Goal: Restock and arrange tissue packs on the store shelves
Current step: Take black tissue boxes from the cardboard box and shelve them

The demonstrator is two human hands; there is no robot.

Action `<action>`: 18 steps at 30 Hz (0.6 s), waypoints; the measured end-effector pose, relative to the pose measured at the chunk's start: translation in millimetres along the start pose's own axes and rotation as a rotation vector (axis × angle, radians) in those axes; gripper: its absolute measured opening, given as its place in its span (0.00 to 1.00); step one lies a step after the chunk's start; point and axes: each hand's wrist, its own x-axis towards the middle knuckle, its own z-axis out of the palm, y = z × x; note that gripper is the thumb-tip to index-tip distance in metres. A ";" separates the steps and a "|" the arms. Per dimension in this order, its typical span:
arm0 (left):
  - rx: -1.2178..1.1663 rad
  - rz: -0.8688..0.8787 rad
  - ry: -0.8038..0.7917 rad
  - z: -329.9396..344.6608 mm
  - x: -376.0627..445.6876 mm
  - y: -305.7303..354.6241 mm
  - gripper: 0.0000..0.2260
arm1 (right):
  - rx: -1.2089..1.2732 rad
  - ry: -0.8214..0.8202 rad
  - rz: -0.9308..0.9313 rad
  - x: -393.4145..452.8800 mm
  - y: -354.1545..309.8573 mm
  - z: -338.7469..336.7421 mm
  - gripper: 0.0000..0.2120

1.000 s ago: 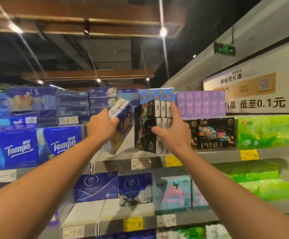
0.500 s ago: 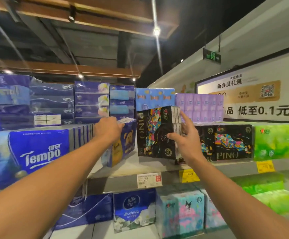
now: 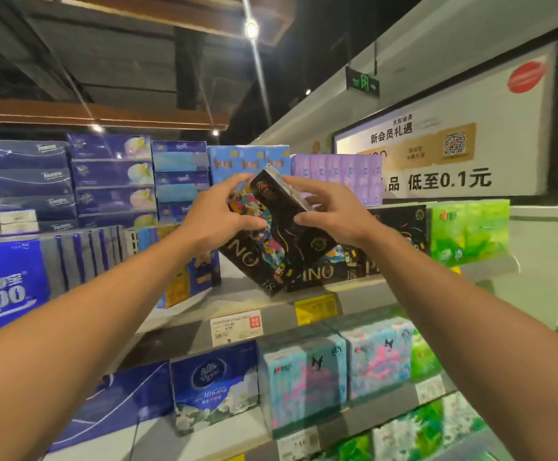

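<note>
Both hands grip one glossy black pack (image 3: pixel 272 234), a boxy block printed with bright swirls. The left hand (image 3: pixel 219 216) curls its fingers over the pack's upper left edge, thumb on the front; the right hand (image 3: pixel 329 211) clasps the upper right edge. The pack tilts, its lower corner resting on the flat grey shelf (image 3: pixel 237 302), touching a matching upright black pack (image 3: pixel 370 254). A soft green pack (image 3: pixel 468 232) stands just beside that one.
</note>
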 end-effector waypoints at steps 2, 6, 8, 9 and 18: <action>-0.080 -0.042 0.094 7.2 3.0 5.9 0.30 | -0.129 0.103 -0.051 2.1 5.9 -10.7 0.23; -0.315 -0.164 0.176 34.4 4.1 17.4 0.26 | -0.289 0.394 -0.147 -2.6 21.4 -24.3 0.21; -0.267 -0.174 0.220 56.4 0.8 21.2 0.27 | -0.386 0.385 -0.151 -11.0 35.6 -28.5 0.26; -0.232 -0.180 0.248 68.2 -2.3 22.8 0.28 | -0.437 0.331 -0.130 -15.1 45.4 -30.6 0.31; -0.163 -0.196 0.361 136.4 -7.7 4.5 0.34 | -0.635 0.069 -0.103 -24.1 97.6 -55.5 0.56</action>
